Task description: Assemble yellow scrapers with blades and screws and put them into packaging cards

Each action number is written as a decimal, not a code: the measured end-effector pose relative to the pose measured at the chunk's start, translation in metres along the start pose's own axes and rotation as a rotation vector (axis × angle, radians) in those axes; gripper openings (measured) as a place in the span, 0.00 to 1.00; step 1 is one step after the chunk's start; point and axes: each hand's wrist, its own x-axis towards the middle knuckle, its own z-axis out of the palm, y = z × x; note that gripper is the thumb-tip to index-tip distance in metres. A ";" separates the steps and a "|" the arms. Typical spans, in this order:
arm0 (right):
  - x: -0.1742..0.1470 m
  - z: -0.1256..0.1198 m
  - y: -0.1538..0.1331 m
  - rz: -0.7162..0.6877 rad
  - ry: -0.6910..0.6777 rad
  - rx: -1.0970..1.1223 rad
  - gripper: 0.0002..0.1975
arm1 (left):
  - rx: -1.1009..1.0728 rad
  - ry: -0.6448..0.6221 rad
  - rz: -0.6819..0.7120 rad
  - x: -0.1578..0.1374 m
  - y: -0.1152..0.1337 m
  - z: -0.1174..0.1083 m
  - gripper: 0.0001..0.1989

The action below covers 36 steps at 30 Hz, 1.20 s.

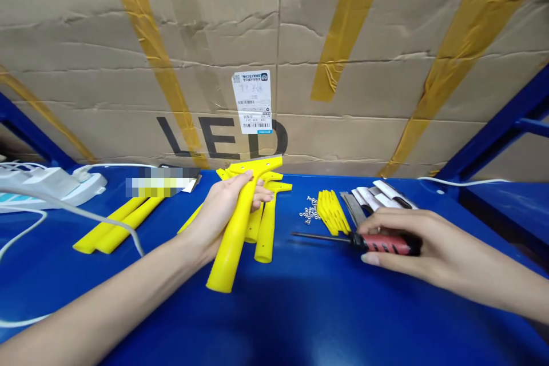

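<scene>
My left hand (217,211) is closed around a yellow plastic scraper handle (234,240), its wide T-shaped head tilted up and away, with small holes in it. Behind it, more yellow handles (266,229) of the same shape lie on the blue surface, partly hidden by my hand. My right hand (433,251) grips a screwdriver (388,244) by its red and black handle, the thin shaft pointing left. Just beyond the shaft lie small yellow plates (331,211) in a row, and beside them a scatter of small screws (311,210).
Dark flat strips (354,209) and white-and-black pieces (377,197) lie behind my right hand. At left are two yellow handles (124,226), a white power strip (55,186) and loose cables. A taped cardboard box (364,137) stands behind the blue surface (300,320), between blue posts.
</scene>
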 end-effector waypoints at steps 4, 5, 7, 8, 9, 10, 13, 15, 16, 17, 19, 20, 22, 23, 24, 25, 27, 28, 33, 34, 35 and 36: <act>0.002 0.008 -0.004 -0.089 -0.140 -0.147 0.11 | -0.046 0.014 -0.072 -0.003 0.001 0.002 0.13; 0.003 0.010 -0.005 -0.095 -0.150 -0.147 0.12 | -0.053 0.003 -0.079 -0.005 0.001 0.003 0.13; 0.004 0.014 -0.006 -0.108 -0.170 -0.141 0.12 | -0.055 -0.004 -0.084 -0.008 0.001 0.004 0.13; 0.004 0.015 -0.006 -0.114 -0.176 -0.136 0.12 | -0.054 -0.003 -0.084 -0.010 0.001 0.005 0.13; 0.004 0.015 -0.005 -0.120 -0.181 -0.127 0.12 | -0.059 -0.005 -0.084 -0.011 0.000 0.006 0.12; 0.004 0.016 -0.004 -0.124 -0.187 -0.113 0.11 | -0.068 -0.015 -0.086 -0.012 -0.001 0.006 0.11; 0.004 0.017 0.001 -0.132 -0.198 -0.074 0.12 | -0.073 -0.067 -0.109 -0.013 -0.005 0.008 0.11; 0.004 0.017 0.003 -0.140 -0.202 -0.077 0.13 | -0.030 -0.058 -0.121 -0.015 -0.008 0.011 0.11; 0.004 0.017 0.003 -0.141 -0.205 -0.089 0.14 | 0.000 -0.041 -0.126 -0.017 -0.009 0.013 0.12; 0.004 0.016 0.002 -0.142 -0.208 -0.106 0.16 | 0.027 -0.026 -0.132 -0.019 -0.010 0.015 0.13; 0.004 0.013 -0.001 -0.150 -0.172 -0.133 0.18 | 0.065 -0.013 -0.145 -0.022 -0.012 0.021 0.14; 0.003 0.010 -0.003 -0.154 -0.116 -0.143 0.17 | 0.075 -0.013 -0.148 -0.024 -0.012 0.024 0.14; 0.003 0.002 -0.005 -0.140 0.087 -0.153 0.14 | 0.086 -0.020 -0.145 -0.026 -0.012 0.030 0.14; 0.003 -0.004 -0.004 -0.112 0.221 -0.166 0.13 | 0.090 -0.030 -0.140 -0.026 -0.012 0.033 0.14; 0.003 -0.009 -0.002 -0.067 0.350 -0.192 0.13 | 0.091 -0.044 -0.130 -0.026 -0.012 0.037 0.15; 0.002 -0.015 0.001 -0.007 0.460 -0.233 0.14 | 0.089 -0.066 -0.119 -0.025 -0.012 0.040 0.15; 0.001 -0.027 0.012 0.133 0.585 -0.350 0.18 | 0.066 -0.118 -0.096 -0.023 -0.011 0.049 0.16; 0.001 -0.031 0.019 0.205 0.597 -0.411 0.19 | 0.039 -0.141 -0.082 -0.022 -0.010 0.054 0.16; -0.005 -0.042 0.044 0.409 0.285 -0.503 0.26 | -0.145 -0.195 -0.124 -0.018 -0.010 0.078 0.10; -0.006 -0.043 0.046 0.422 0.240 -0.499 0.26 | -0.170 -0.197 -0.136 -0.018 -0.011 0.082 0.09; -0.006 -0.043 0.048 0.424 0.212 -0.497 0.25 | -0.189 -0.199 -0.140 -0.017 -0.012 0.084 0.08; -0.007 -0.043 0.048 0.416 0.201 -0.501 0.24 | -0.207 -0.201 -0.129 -0.017 -0.014 0.086 0.08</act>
